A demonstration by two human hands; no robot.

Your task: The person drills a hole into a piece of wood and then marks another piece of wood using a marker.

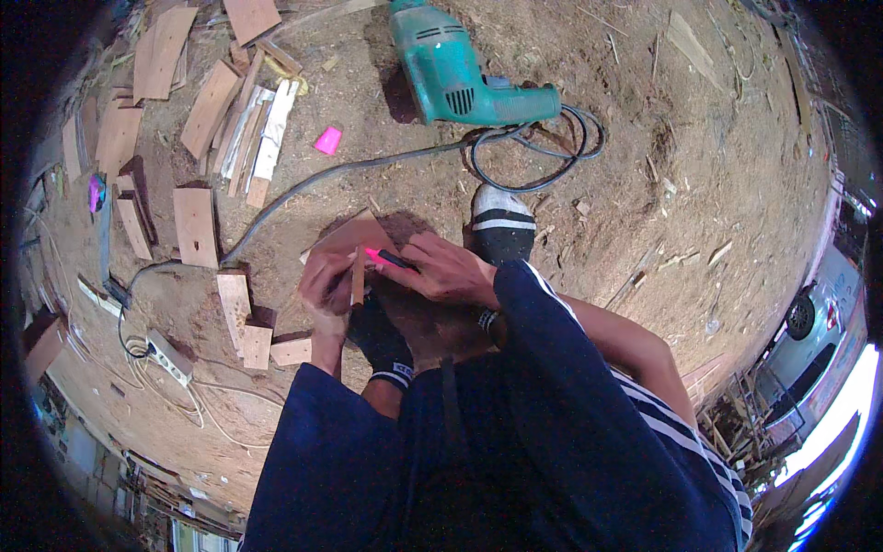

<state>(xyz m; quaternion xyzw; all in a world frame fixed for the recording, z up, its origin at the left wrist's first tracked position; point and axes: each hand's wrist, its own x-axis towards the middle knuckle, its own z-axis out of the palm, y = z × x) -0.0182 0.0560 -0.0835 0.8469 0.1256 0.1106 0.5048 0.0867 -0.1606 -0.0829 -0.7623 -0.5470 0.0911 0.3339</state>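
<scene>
Just ahead of my feet, my left hand (322,283) is closed around a thin wooden strip (359,278), which stands on edge against a flat wooden board (344,235). My right hand (452,270) grips a pink-and-black marker (394,259), its pink end pointing left toward the strip. The marker's tip is too small to make out. Both hands are close together over the board, and part of the board is hidden beneath them.
A green power drill (451,74) lies ahead on the dirt, its dark cable (349,167) running left. Cut wood pieces (195,225) are scattered on the left, near a white power strip (170,357). A small pink object (328,140) sits between drill and wood. A vehicle (814,340) stands far right.
</scene>
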